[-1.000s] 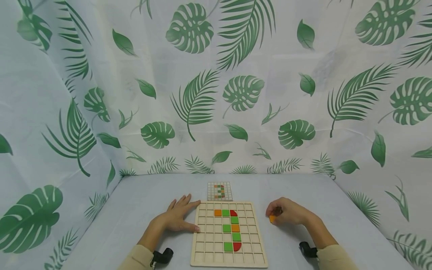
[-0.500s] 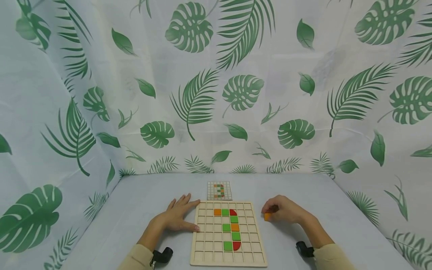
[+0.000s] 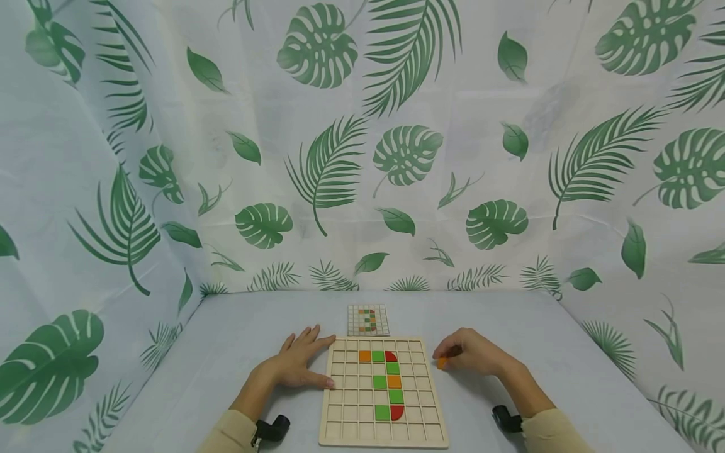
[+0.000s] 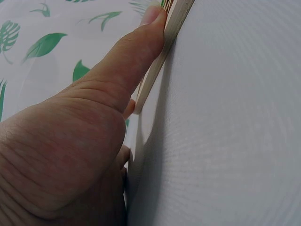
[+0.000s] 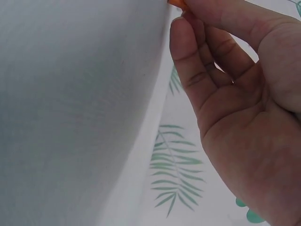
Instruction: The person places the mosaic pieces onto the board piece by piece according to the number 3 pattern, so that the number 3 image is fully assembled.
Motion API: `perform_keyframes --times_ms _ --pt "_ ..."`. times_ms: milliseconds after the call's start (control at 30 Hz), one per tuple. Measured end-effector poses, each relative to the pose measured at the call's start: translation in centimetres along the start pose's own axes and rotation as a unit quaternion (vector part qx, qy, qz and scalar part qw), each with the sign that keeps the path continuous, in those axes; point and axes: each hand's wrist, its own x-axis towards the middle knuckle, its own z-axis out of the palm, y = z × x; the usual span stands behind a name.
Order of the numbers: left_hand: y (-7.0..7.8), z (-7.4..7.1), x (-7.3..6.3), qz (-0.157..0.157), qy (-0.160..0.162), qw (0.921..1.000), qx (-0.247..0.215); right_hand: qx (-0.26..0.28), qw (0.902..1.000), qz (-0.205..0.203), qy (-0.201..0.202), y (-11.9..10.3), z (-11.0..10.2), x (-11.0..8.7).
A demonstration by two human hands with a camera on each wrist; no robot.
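A pale wooden grid board (image 3: 351,431) lies on the table, with green, orange and red tiles set in some of its squares. My left hand (image 3: 300,363) is spread flat at the board's left side, thumb and index fingertip touching its edge; the left wrist view shows the thumb (image 4: 136,56) pressed on that edge. Just right of the board, my right hand (image 3: 472,353) pinches a small orange tile (image 3: 442,363) between thumb and fingers, low over the table. In the right wrist view only a corner of the orange tile (image 5: 178,4) shows at the fingertips.
A small printed card (image 3: 368,320) with a coloured grid pattern lies behind the board. The white table (image 3: 255,314) is backed and flanked by a leaf-print curtain (image 3: 362,157). Black wrist devices (image 3: 274,429) sit below both wrists.
My right hand has moved left toward the board with the orange tile in its fingers. My left hand and the board have stayed in place.
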Motion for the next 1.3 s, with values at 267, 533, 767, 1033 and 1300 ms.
perform_keyframes --times_ms 267,533,767,1033,1300 --pt "0.0 0.2 0.0 -0.002 -0.003 1.0000 -0.005 -0.011 0.9990 -0.037 0.021 -0.6 0.4 0.1" --pt "-0.1 0.4 0.1 -0.005 -0.002 1.0000 -0.003 -0.028 0.9957 -0.063 0.061 -1.3 1.4 1.0" --pt "-0.6 0.5 0.3 -0.008 -0.003 1.0000 -0.002 -0.031 0.9934 -0.073 0.083 -1.7 2.0 1.4" --pt "-0.4 0.4 0.3 -0.006 -0.002 1.0000 -0.005 -0.033 0.9925 -0.088 0.079 -2.8 3.0 2.1" --pt "-0.3 0.3 0.4 -0.012 -0.003 0.9999 -0.002 -0.035 0.9912 -0.100 0.080 -3.6 3.6 2.5"
